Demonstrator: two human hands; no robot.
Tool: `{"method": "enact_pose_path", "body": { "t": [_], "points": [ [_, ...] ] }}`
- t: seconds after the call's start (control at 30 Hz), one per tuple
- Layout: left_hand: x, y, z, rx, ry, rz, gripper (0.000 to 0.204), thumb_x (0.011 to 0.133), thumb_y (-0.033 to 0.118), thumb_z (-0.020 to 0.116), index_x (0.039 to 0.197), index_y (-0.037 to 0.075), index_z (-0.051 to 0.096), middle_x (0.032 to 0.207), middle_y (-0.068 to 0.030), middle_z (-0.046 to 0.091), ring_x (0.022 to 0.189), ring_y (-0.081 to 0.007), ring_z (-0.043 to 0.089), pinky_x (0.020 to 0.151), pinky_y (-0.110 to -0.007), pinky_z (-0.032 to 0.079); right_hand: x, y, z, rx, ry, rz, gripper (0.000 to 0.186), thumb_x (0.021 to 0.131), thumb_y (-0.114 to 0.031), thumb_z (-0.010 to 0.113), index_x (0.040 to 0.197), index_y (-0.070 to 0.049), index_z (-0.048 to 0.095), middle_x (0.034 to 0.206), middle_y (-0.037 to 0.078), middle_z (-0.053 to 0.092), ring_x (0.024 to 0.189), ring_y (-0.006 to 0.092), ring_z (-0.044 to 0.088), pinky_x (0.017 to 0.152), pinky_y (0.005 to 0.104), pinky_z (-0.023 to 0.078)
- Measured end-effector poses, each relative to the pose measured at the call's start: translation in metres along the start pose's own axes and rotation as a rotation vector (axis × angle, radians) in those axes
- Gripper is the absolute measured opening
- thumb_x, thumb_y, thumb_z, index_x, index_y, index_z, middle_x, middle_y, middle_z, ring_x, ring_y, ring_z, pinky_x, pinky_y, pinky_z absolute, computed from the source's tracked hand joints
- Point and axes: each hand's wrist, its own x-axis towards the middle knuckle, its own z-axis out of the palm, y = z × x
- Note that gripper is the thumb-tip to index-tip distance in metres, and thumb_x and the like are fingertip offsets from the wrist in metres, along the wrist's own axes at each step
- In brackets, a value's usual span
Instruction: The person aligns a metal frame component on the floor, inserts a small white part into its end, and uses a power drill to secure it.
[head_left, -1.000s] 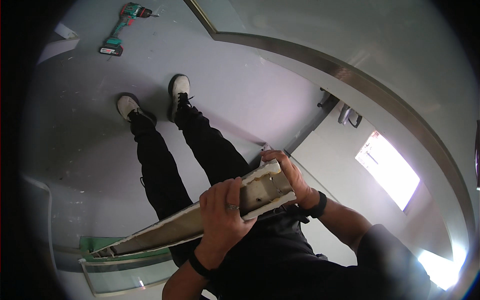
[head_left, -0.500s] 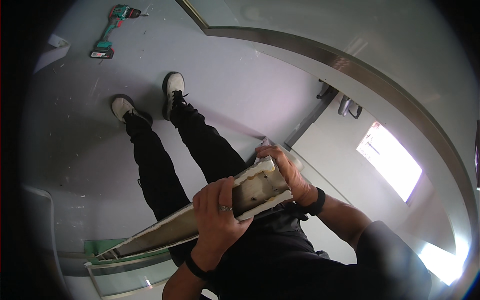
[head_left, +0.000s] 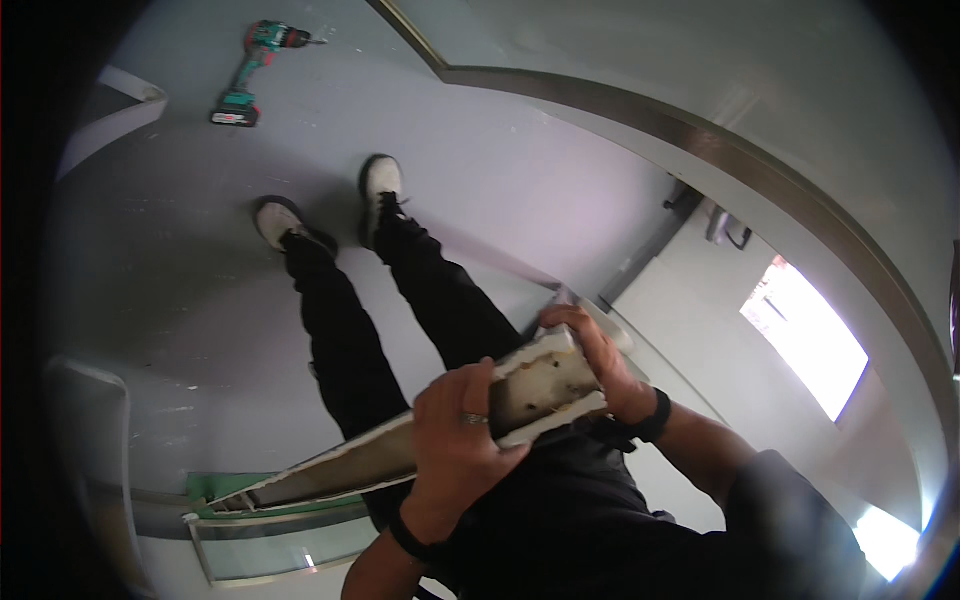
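A long, open channel-shaped strip (head_left: 360,458) lies slantwise across my lap, with a brownish-grey hollow inside. Ragged white material, like dried sealant or foam, runs along both its edges, and small dark holes show near its closer end. My left hand (head_left: 462,440), with a ring on one finger, wraps over the strip partway along. At the wider right end my right hand (head_left: 598,365) grips the far corner, its fingers curled over the edge. The strip's narrow-looking far end reaches a green surface (head_left: 205,487) at lower left.
A green cordless drill (head_left: 248,75) lies on the grey floor (head_left: 200,330) beyond my shoes. A metal-trimmed panel edge (head_left: 640,108) curves across the upper right. At lower left stands a framed glass panel (head_left: 280,548), and a bright window (head_left: 808,335) is at right.
The whole view has shifted, so everything sits a little farther right and lower. Both hands keep their hold on the strip, in much the same places.
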Motion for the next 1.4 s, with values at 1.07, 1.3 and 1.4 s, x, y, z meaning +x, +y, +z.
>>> {"method": "enact_pose_path", "body": {
  "t": [1.07,1.3,1.4],
  "points": [
    [0.143,-0.189,-0.104,-0.306,-0.322,-0.539,0.041,0.100,0.022,0.065,0.131,-0.003,0.057,0.119,-0.0082,0.067,0.108,-0.0155,0.062,0.098,-0.032,0.049,0.005,-0.005,0.005,-0.108,0.263,0.078,0.054,0.076,-0.022,0.078,0.121,-0.005,0.052,0.109,0.018,0.061,0.102,0.0330,0.060,0.091,0.0413,0.049],
    [0.042,-0.173,-0.183,-0.402,-0.102,-0.705,0.036,0.098,0.014,0.062,0.131,0.001,0.058,0.115,-0.0078,0.067,0.109,-0.0179,0.063,0.093,-0.031,0.050,0.003,-0.006,0.019,-0.097,0.281,0.070,0.056,0.076,-0.022,0.078,0.122,-0.006,0.052,0.109,0.016,0.059,0.099,0.0305,0.058,0.089,0.0390,0.048],
    [-0.003,-0.149,-0.228,-0.485,-0.191,-0.860,0.037,0.097,0.011,0.065,0.132,0.002,0.058,0.116,-0.0091,0.065,0.111,-0.0196,0.062,0.093,-0.032,0.051,0.004,-0.001,0.022,-0.083,0.284,0.122,0.055,0.076,-0.024,0.078,0.121,-0.005,0.053,0.109,0.015,0.059,0.098,0.0287,0.058,0.088,0.0375,0.048]
  ]
}}
